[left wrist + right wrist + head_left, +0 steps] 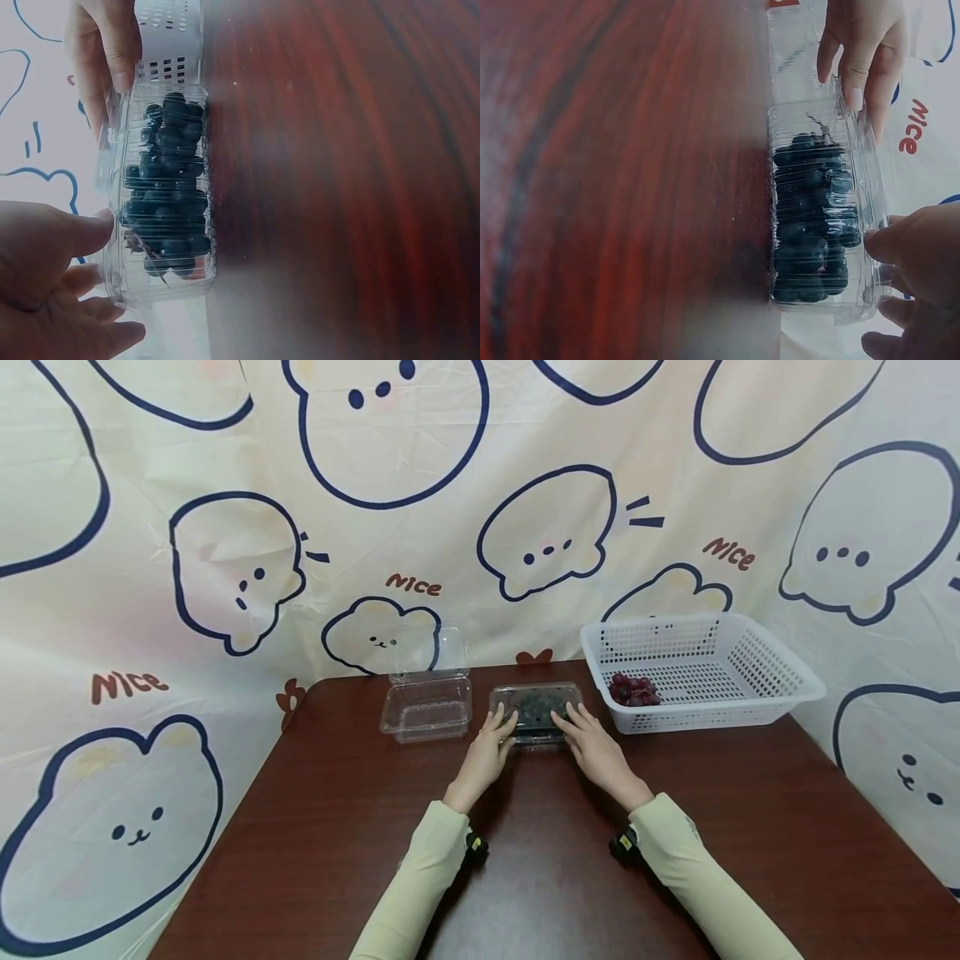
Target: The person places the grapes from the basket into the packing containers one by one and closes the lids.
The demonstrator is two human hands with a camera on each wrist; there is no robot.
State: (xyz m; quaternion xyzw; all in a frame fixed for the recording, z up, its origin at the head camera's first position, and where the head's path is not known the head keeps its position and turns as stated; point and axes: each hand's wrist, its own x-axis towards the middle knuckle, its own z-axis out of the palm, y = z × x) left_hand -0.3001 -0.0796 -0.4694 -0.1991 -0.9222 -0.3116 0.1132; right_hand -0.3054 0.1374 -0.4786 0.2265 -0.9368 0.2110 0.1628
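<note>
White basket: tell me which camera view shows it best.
The head view: it shows the whole white basket, rim and holed walls included, with red grapes inside. The left wrist view catches only part of its holed side, beside the right hand. In the right wrist view, I cannot make it out.

Clear, glossy, ribbed plastic for the box point(537, 741) at centre; clear, shiny plastic too for the tub point(433, 717) left of centre. Smooth, perforated plastic for the basket point(705, 717) at right. Wood-grained, softly glossy finish on the worktop point(547, 877) below. Creased, faintly shiny sheeting for the backdrop point(420, 547) above. Matt cloth for both sleeves point(420, 868).
</note>
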